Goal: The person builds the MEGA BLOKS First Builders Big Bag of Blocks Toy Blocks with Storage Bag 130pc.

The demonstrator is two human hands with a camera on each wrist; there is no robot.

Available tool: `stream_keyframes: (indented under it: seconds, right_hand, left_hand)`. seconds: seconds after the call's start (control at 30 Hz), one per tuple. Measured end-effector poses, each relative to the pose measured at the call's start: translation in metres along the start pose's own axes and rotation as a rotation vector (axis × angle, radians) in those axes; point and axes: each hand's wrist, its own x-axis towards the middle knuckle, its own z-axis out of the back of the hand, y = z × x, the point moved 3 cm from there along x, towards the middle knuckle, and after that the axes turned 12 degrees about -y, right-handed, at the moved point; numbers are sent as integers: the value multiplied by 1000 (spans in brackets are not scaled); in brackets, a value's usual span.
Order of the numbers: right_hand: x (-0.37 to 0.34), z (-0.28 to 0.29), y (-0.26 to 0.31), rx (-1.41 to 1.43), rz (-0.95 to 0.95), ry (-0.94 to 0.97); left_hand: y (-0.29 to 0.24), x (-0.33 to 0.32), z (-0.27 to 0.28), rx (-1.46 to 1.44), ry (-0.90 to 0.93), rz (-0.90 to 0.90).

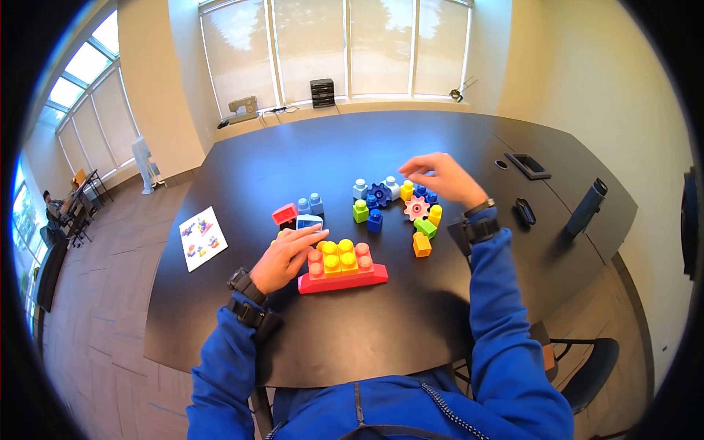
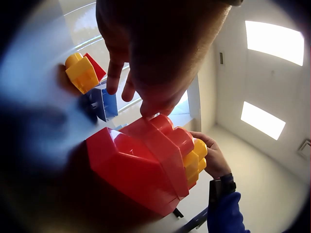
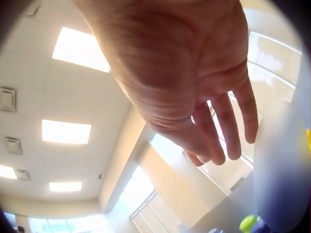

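Note:
In front of the body stands a red base with slanted ends, carrying yellow blocks in the middle and red studs on both sides. My left hand is at its left end, palm down, fingers stretched across towards the studs. In the left wrist view the thumb tip meets the top edge of the red base. Farther right, my right hand hovers over a group of blocks, fingers loosely extended and holding nothing. Below it lie a pink gear and a dark blue gear.
Beyond the left hand are a red block and light blue blocks. A picture card lies at left. Green block and orange block sit right of centre. A bottle and black case are far right.

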Motion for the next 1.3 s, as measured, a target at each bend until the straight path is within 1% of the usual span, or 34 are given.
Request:
stream_keyframes:
  seconds: [0.03,0.07,0.1,0.17,0.2,0.23,0.3,0.33,0.37,0.4,0.43,0.47,0.5,0.53,0.57,0.6,0.63,0.67,0.7,0.73,0.77,0.83,0.87,0.93,1.0,1.03,1.13,1.2,1.23,1.3]
  right_hand:
    - [-6,14,-4,-87,-90,68]
    - [-10,22,-8,-172,-178,135]
    - [-12,25,-8,-173,-178,135]
    - [-27,22,-15,-228,-549,360]
    - [-33,14,-16,-215,-636,394]
    - [-34,2,-14,-211,-638,391]
    - [-35,-25,-19,-553,-501,567]
    - [-40,-45,-40,-548,-501,566]
    - [-43,-72,-66,-691,-232,551]
    - [-43,-89,-76,-826,41,526]
    - [-41,-90,-61,-824,42,523]
    - [-40,-88,-36,-797,-83,594]
    - [-40,-87,-23,-769,-207,664]
    - [-40,-85,-21,-665,-144,596]
    - [-40,-81,-22,-669,-140,603]
    - [-36,-76,-21,-478,-155,538]
    - [-32,-72,-14,-287,-169,472]
    - [-28,-66,4,-272,-139,501]
    - [-26,-63,9,-272,-136,507]
    - [-25,-59,14,-202,-104,500]
    - [-24,-56,20,-132,-73,491]
    - [-25,-53,30,-141,-72,480]
    - [-25,-52,37,-105,-60,465]
    - [-24,-54,42,-69,-47,450]
    - [-25,-59,46,31,20,432]
    - [-24,-62,45,32,21,431]
    - [-23,-75,45,105,41,452]
    - [-24,-86,46,308,-71,514]
    - [-24,-91,47,307,-69,518]
    - [-25,-99,48,236,-7,507]
  left_hand:
    - [5,-1,0,-5,0,0]
    - [11,-1,-2,-32,55,13]
    - [16,-2,-5,-56,109,26]
    - [18,-5,-5,-82,94,49]
    - [19,-5,-5,-108,80,72]
    - [16,-5,-4,-107,85,70]
    - [9,-4,3,-89,75,159]
    - [6,-4,5,-86,79,159]
    - [5,-4,8,-74,74,204]
    - [6,-4,10,-63,69,249]
    - [9,-6,11,-59,70,248]
    - [14,-8,12,-56,46,216]
    - [16,-10,14,-54,20,185]
    - [18,-10,15,-54,16,188]
    - [19,-11,18,-45,-45,192]
    - [20,-11,20,-34,-107,197]
    - [19,-11,20,-34,-114,204]
    - [15,-9,22,-175,-192,268]
    - [11,-7,24,-316,-267,331]
    - [2,-4,28,-338,-282,373]
    - [-3,-3,27,-337,-282,376]
    - [-11,0,25,-398,-317,325]
    - [-12,0,24,-399,-316,324]
    - [-16,-1,19,-270,-156,268]
    - [-12,-2,12,-317,-163,287]
    - [-12,-1,10,-363,-170,307]
    - [-13,1,8,-346,-152,269]
    - [-11,-2,7,-350,-160,263]
    - [-11,-2,6,-371,-163,274]
    - [-9,-3,5,-392,-170,283]
